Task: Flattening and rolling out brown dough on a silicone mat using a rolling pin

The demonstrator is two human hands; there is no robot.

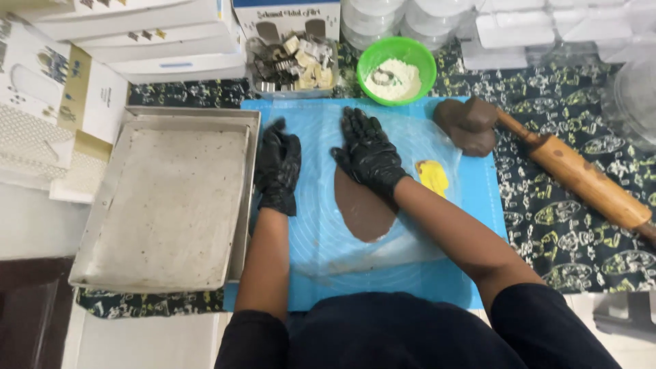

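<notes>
Dough sheet (364, 212) | long axis toward person | hands: left (279, 169) flat, right (367, 152) flat on it

Green bowl (396, 70) w/ white flour sits at the mat's far edge. Clear tub of metal cutters (292, 65) just left of bowl. Empty baking tray (167, 198) well left & nearer. Wooden rolling pin (581, 174) right of bowl, lying at an angle. White boxes (137, 31) far left, behind tray.

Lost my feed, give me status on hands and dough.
Left hand flat on blue mat. Right hand pressing clear sheet over flattened brown dough. Rolling pin and dough lump aside, right.
</notes>
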